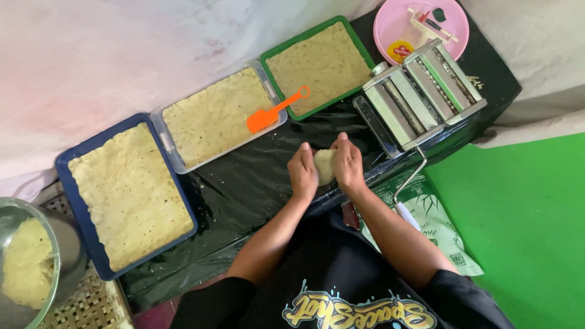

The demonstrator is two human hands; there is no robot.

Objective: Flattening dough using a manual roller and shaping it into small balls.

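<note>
Both hands clasp a pale lump of dough (324, 166) between them at the centre of the frame, the left hand (303, 172) pressing from one side and the right hand (348, 164) from the other, fingers curled around it so only a strip of dough shows. It is held just above the black plastic sheet (256, 183) covering the low table. Immediately to the upper right stands a metal pasta roller (420, 94), its crank handle (408, 183) hanging down beside the right forearm. Across the upper middle and left lie three trays filled with flattened dough: a green tray (304, 41), a clear tray (163, 131) with an orange scraper (274, 111) resting on it, and a blue tray (64, 176). A metal bowl (61, 244) of dough sits at the lower left, and a pink plate (390, 21) at the top right. Soft dough could stick to the palms or tear if squeezed unevenly, and the right elbow looks close enough to knock the crank.
</note>
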